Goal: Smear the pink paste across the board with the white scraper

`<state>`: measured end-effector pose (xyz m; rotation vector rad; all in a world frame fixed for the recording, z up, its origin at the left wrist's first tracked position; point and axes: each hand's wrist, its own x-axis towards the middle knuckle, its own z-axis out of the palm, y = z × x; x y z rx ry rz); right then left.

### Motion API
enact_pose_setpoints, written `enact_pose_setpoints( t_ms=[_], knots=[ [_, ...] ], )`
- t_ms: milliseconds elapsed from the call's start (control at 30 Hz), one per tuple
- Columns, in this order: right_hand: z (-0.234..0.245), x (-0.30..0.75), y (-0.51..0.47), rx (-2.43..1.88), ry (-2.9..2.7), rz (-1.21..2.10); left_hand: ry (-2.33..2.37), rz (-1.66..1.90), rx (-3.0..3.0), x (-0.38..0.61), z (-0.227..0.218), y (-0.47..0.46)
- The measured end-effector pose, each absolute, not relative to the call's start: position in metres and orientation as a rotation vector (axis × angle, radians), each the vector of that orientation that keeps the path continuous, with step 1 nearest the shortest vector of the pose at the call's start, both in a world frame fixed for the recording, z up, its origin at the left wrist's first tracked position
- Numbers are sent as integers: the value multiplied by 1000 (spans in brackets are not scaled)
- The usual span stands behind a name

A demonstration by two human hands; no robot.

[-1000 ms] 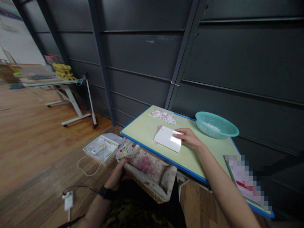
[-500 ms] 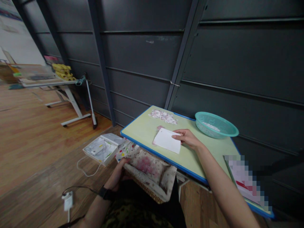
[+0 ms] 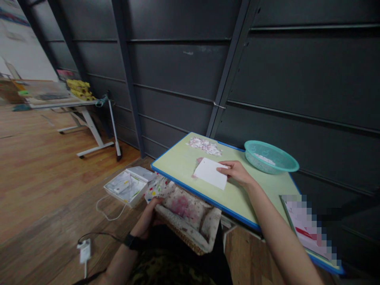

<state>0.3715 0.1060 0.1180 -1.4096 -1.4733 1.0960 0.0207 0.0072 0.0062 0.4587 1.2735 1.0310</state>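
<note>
My right hand (image 3: 235, 172) pinches the right edge of a white card (image 3: 210, 173) above the pale yellow table top (image 3: 175, 158). Beneath the card's left side a pinkish smear of powder or crumbs (image 3: 199, 160) shows on the surface. My left hand (image 3: 152, 211) grips the left rim of a fabric-lined wicker basket (image 3: 187, 209), held at my lap just under the table's front edge. The lining is stained pink and speckled. Farther back on the table lies a heap of small white and pinkish pieces (image 3: 204, 145).
A turquoise plastic basket (image 3: 271, 158) with white pieces inside stands at the back right. A pixelated flat item (image 3: 308, 229) lies at the right end. On the floor to the left are an open white box (image 3: 126, 188) and a white plug with cable (image 3: 85, 251). Dark wall panels (image 3: 178, 67) rise behind.
The card in my right hand has shifted slightly right and up, away from the front edge. My left hand and the wicker basket stay in place.
</note>
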Motion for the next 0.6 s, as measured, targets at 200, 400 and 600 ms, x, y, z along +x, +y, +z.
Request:
enact_pose_setpoints(
  t_ms=[200,400,600],
  knots=[
    [127,378,103,-1428,-1471,964,1297,1032,470,19,3,8],
    [131,378,101,-1422,-1491,910,1300,1035,469,21,5,7],
    [124,375,104,-1428,-1404,907,1280,1053,458,22,9,6]
  ],
)
